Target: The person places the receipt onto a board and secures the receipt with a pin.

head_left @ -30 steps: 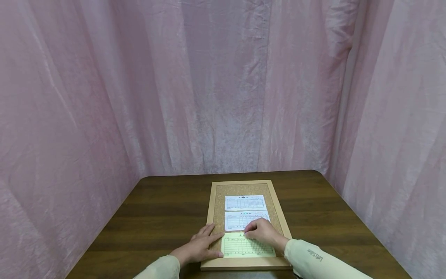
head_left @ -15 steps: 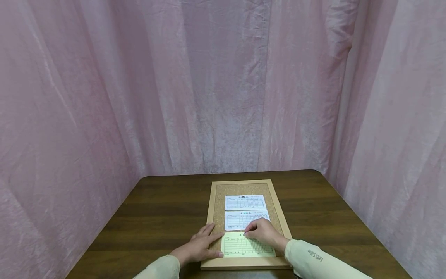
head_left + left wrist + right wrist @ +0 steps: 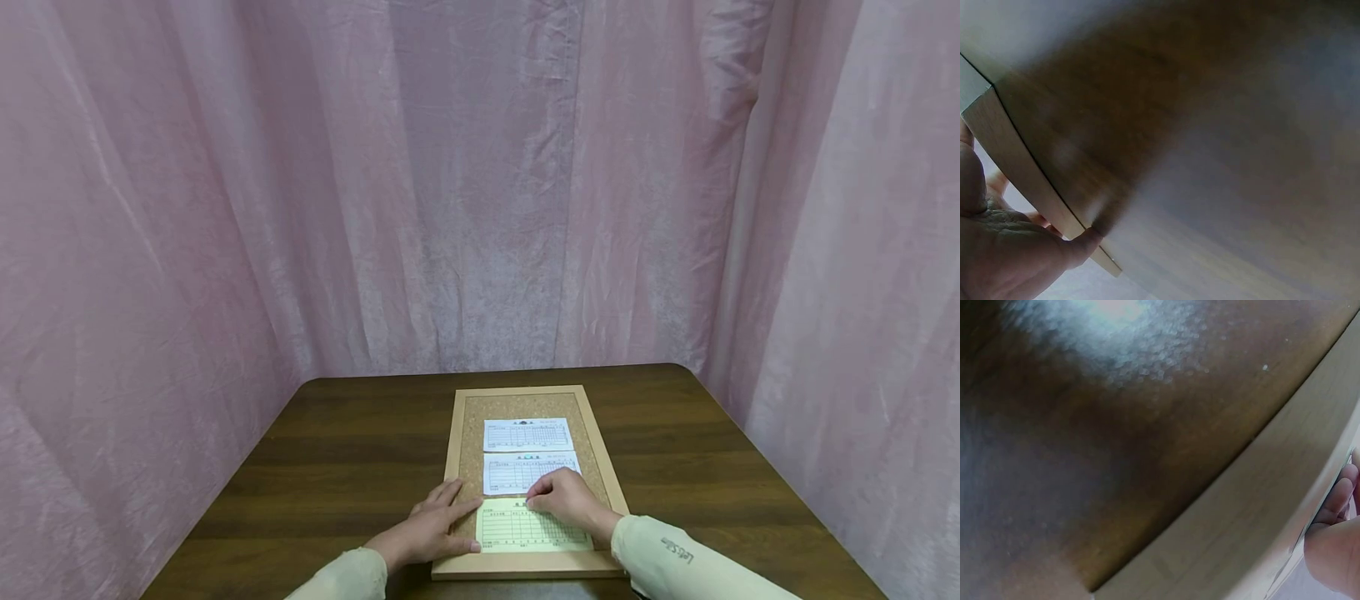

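Observation:
A cork board (image 3: 474, 433) with a light wooden frame lies on the table, bearing two white printed slips above a yellow slip (image 3: 517, 531). My left hand (image 3: 426, 529) rests spread over the frame's left side, its index fingertip and thumb at the yellow slip's left edge. In the left wrist view, a finger (image 3: 1085, 244) of it lies against the frame's outer side. My right hand (image 3: 566, 502) pinches a small pushpin at the top middle of the yellow slip; the fingertips hide most of it. In the right wrist view, its curled fingers (image 3: 1338, 497) show beyond the frame.
The upper white slip (image 3: 527, 436) has a dark pin at its top, the lower white slip (image 3: 510, 475) a green one. Around the board spreads a dark wooden table (image 3: 360, 450). Pink curtains (image 3: 487, 208) hang behind it and along both sides.

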### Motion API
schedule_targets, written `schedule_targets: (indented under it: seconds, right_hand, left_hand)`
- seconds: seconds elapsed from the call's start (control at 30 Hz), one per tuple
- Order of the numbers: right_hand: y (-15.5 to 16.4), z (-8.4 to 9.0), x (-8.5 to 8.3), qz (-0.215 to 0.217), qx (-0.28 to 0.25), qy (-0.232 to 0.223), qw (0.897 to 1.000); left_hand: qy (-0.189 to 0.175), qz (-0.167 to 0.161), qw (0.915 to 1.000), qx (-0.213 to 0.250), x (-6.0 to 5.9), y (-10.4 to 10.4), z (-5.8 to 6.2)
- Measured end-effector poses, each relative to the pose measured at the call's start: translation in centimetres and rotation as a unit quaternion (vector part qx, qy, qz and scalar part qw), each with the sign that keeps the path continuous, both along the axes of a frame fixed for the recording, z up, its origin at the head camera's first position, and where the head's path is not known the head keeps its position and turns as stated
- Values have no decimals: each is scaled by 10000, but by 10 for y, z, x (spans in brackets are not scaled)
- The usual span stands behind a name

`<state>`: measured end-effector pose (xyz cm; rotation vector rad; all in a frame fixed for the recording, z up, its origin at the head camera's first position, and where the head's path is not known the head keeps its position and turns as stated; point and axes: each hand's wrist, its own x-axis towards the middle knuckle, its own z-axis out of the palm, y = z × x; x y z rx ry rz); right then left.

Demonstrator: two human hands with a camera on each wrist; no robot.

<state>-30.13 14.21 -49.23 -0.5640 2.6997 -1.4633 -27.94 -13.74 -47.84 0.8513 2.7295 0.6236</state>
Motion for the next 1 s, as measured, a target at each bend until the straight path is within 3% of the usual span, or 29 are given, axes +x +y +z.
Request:
schedule_targets:
  seconds: [1.0]
  right_hand:
    - [-1,-3,-2,-5,170,23,9999]
  left_hand:
    - [-27,6,10000,-31,1,0,1]
